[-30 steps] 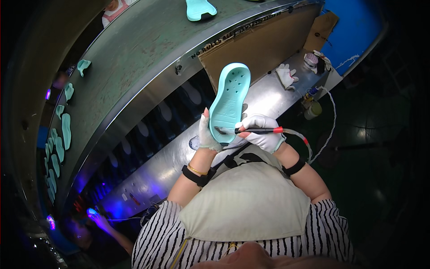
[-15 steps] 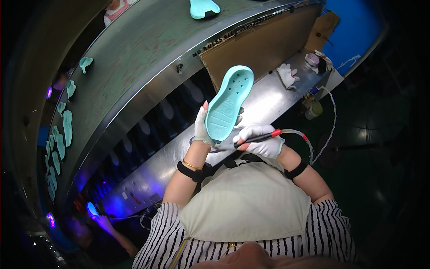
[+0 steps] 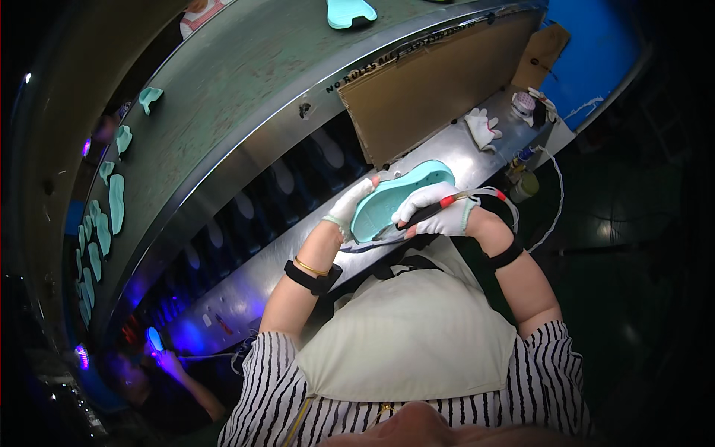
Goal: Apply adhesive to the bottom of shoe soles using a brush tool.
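Observation:
My left hand (image 3: 351,206), in a white glove with bare fingertips, grips the left edge of a turquoise shoe sole (image 3: 387,197). The sole lies tilted, its hollow side up and its toe end pointing to the upper right. Over its right part is my gloved right hand (image 3: 445,211), closed around a black pen-like tool (image 3: 424,214) with a red band and a thin tube. The tool's tip points down-left at the sole's inner edge; whether it touches cannot be made out. My right hand hides part of the sole's near side.
A metal bench (image 3: 298,237) runs under my hands. A green conveyor belt (image 3: 246,71) beyond carries several turquoise soles (image 3: 117,205). Cardboard (image 3: 439,89) leans behind the bench. A white glove (image 3: 482,128) and a jar (image 3: 526,185) are at right. Another person's hand (image 3: 170,363) is at lower left.
The sole has turned clockwise from nearly upright to lying slantwise, and dropped lower on its toe end. My right hand has moved up over it with the pen-like tool.

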Available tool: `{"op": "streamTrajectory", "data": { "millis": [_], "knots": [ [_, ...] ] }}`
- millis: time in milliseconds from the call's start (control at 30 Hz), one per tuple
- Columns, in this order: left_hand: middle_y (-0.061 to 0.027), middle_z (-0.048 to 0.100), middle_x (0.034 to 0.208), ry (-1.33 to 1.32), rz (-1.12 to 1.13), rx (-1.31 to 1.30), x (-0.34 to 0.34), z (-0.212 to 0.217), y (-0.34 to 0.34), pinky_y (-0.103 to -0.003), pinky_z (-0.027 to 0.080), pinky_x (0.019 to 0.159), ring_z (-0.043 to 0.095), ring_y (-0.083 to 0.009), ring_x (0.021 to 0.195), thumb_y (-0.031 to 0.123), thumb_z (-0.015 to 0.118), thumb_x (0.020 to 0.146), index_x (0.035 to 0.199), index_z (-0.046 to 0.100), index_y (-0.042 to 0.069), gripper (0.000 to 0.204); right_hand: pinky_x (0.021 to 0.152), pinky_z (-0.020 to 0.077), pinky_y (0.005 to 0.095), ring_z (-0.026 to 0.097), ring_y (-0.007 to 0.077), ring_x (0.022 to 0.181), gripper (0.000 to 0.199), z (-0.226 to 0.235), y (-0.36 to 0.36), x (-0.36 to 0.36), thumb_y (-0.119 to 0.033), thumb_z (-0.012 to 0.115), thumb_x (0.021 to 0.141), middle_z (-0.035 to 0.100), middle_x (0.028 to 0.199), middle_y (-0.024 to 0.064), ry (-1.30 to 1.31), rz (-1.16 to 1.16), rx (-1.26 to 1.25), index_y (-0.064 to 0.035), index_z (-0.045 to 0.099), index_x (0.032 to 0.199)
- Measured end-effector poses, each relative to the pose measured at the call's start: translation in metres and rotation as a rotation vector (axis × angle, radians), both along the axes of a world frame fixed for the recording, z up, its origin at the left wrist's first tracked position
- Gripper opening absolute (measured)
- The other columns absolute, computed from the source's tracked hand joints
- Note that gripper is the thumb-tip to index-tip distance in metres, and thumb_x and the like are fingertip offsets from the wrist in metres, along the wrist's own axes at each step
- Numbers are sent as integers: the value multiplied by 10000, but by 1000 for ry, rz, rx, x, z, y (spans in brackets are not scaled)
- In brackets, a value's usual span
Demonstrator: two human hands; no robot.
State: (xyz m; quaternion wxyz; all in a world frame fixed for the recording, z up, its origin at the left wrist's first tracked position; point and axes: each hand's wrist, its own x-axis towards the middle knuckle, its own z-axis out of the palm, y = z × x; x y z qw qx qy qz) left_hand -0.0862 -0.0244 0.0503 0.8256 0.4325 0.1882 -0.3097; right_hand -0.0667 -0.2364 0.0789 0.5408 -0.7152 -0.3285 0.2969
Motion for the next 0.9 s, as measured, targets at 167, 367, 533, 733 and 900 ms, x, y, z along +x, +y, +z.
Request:
{"op": "streamTrajectory", "data": {
  "millis": [167,367,533,733,900],
  "knots": [
    [-89,575,1130,-11,-188,-269,17,-38,16,-383,502,817,587,-224,969,356,506,905,1156,542,174,312,779,476,260,615,153,843,217,4,1,6,-24,746,661,662,884,54,-53,19,-19,-59,670,861],
    [-150,539,1190,-60,59,5,0,-3,3,-456,497,845,583,-303,998,412,431,916,1214,485,91,442,783,488,273,627,153,840,173,15,-17,13,-14,749,677,671,891,68,-116,-43,-6,-30,651,819],
    [-226,492,1247,-351,166,-509,-12,-15,-9,-477,423,946,542,-374,1059,470,344,885,1304,406,24,615,733,469,223,583,72,774,127,-7,8,-16,-37,701,764,641,835,14,73,-479,188,-33,643,877],
    [-240,462,1277,-197,281,-719,-12,-40,-11,-486,411,958,498,-396,1122,524,279,903,1345,352,16,676,705,466,210,578,71,777,108,-34,25,-33,-35,678,793,636,848,18,-10,-309,388,-45,611,877],
    [-195,491,1256,-106,372,-645,-20,-33,-16,-460,432,938,526,-360,1080,541,253,917,1317,376,3,682,664,475,213,573,63,726,78,-21,22,-10,-79,675,809,637,816,10,236,-454,269,-46,624,858]
  ]
}}
